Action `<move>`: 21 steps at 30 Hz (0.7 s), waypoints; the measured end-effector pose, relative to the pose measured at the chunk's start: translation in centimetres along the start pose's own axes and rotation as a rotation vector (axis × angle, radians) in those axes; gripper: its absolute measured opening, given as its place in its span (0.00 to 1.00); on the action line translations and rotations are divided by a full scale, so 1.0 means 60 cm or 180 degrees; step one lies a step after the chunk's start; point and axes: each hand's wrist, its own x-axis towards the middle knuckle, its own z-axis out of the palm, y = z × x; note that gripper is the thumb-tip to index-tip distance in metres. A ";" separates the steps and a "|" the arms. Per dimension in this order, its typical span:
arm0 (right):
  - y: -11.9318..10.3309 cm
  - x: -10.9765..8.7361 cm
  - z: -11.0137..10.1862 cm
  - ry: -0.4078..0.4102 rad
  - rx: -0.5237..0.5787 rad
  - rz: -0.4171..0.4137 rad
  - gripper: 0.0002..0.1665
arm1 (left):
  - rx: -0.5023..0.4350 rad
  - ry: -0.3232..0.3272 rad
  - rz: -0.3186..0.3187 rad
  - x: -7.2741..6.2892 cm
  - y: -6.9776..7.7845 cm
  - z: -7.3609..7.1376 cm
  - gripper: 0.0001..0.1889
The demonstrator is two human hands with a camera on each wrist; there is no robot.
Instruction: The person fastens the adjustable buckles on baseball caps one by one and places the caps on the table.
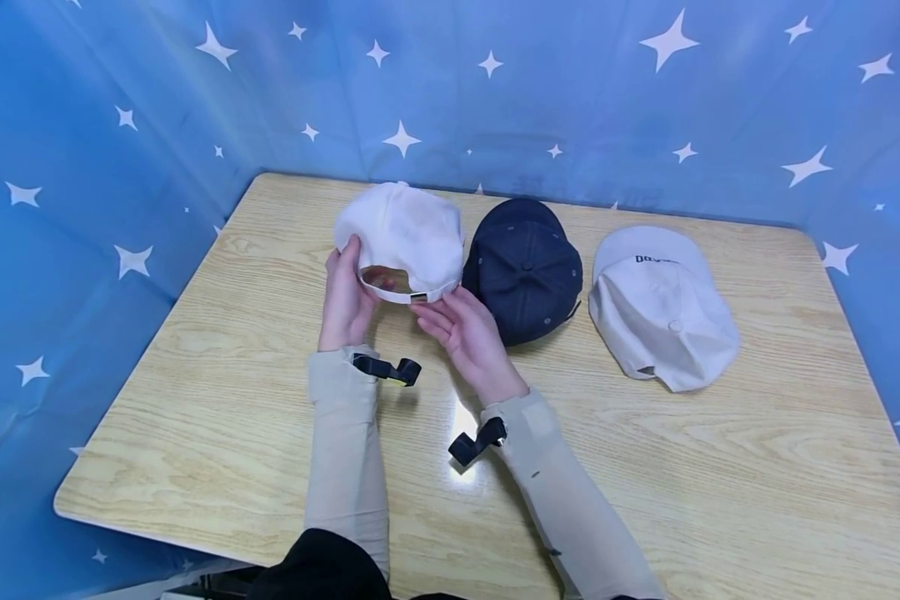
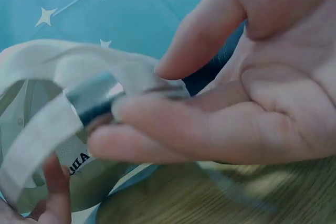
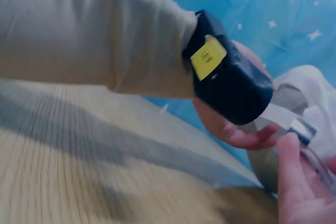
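A white cap (image 1: 416,229) is held up at the back left of the table, its rear opening and strap facing me. My left hand (image 1: 345,292) grips the cap's left edge, thumb on the outside. At the strap's right end, my right hand (image 1: 468,333) pinches the band beside a metal buckle (image 2: 97,95). Dark printed letters (image 2: 80,165) show through the rear opening in the left wrist view. Just right of the held cap lies a dark navy cap (image 1: 525,271).
A second light cap (image 1: 660,317) with dark lettering on its brim lies farther right. The wood-grain table (image 1: 217,400) has rounded corners. Behind it hangs a blue curtain (image 1: 570,92) with white stars. Each wrist wears a small black camera (image 1: 390,369).
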 end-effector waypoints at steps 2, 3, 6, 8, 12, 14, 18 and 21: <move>0.003 0.000 0.000 0.0010 -0.0196 -0.0034 0.16 | 0.0094 0.0044 0.0005 0.000 -0.001 -0.002 0.21; 0.004 0.000 0.001 0.0020 -0.0281 -0.0048 0.18 | 0.0139 0.0054 0.0014 0.000 -0.001 -0.003 0.20; 0.006 0.000 0.002 0.0080 -0.0403 -0.0083 0.21 | 0.0235 0.0079 0.0037 0.001 -0.002 -0.007 0.19; 0.007 0.001 0.002 0.0131 -0.0420 -0.0101 0.21 | 0.0286 0.0122 0.0018 0.001 -0.002 -0.009 0.19; 0.008 0.002 0.002 0.0195 -0.0419 -0.0111 0.21 | 0.0411 0.0240 -0.0080 0.004 -0.002 -0.014 0.21; 0.009 0.002 0.001 0.0225 -0.0495 -0.0078 0.21 | 0.0400 0.0228 -0.0109 0.004 -0.002 -0.015 0.21; 0.008 0.002 -0.001 0.0235 -0.0733 0.0066 0.20 | 0.0317 0.0145 -0.0141 0.003 -0.002 -0.016 0.21; 0.008 0.002 -0.003 0.0221 -0.0854 0.0175 0.20 | 0.0332 0.0121 -0.0091 0.003 -0.003 -0.019 0.22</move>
